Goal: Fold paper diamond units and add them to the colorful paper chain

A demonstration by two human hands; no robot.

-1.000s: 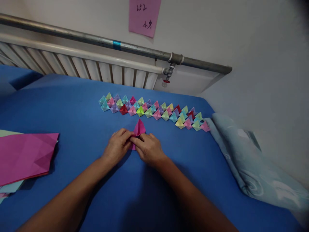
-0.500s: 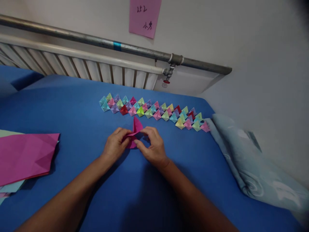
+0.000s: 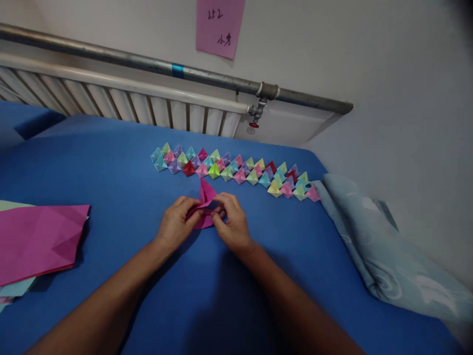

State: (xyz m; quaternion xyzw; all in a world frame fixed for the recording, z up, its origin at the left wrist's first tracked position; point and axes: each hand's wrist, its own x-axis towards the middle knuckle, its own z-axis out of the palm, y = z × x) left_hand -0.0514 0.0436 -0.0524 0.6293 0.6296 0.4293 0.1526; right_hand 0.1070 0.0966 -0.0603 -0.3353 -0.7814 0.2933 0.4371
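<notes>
A magenta paper (image 3: 207, 194), partly folded with one point standing up, is held between my two hands above the blue surface (image 3: 111, 167). My left hand (image 3: 179, 219) pinches its left side between thumb and fingers. On the right side, my right hand (image 3: 232, 221) grips the paper's edge with thumb and index finger. Fingers cover parts of the folds. Just beyond the hands lie rows of small folded paper pieces (image 3: 226, 173) in many colours, set close together.
At the left lies a stack of coloured sheets (image 3: 44, 239), magenta on top. A folded pale blue-green blanket (image 3: 384, 261) rests at the right. Behind the surface are a white radiator (image 3: 140, 106), a metal pipe (image 3: 121, 55) and a valve with a red handle (image 3: 253, 124).
The paper's raised point has shifted slightly left, and more of the lower part shows. My right thumb has moved a little to the right along the paper.
</notes>
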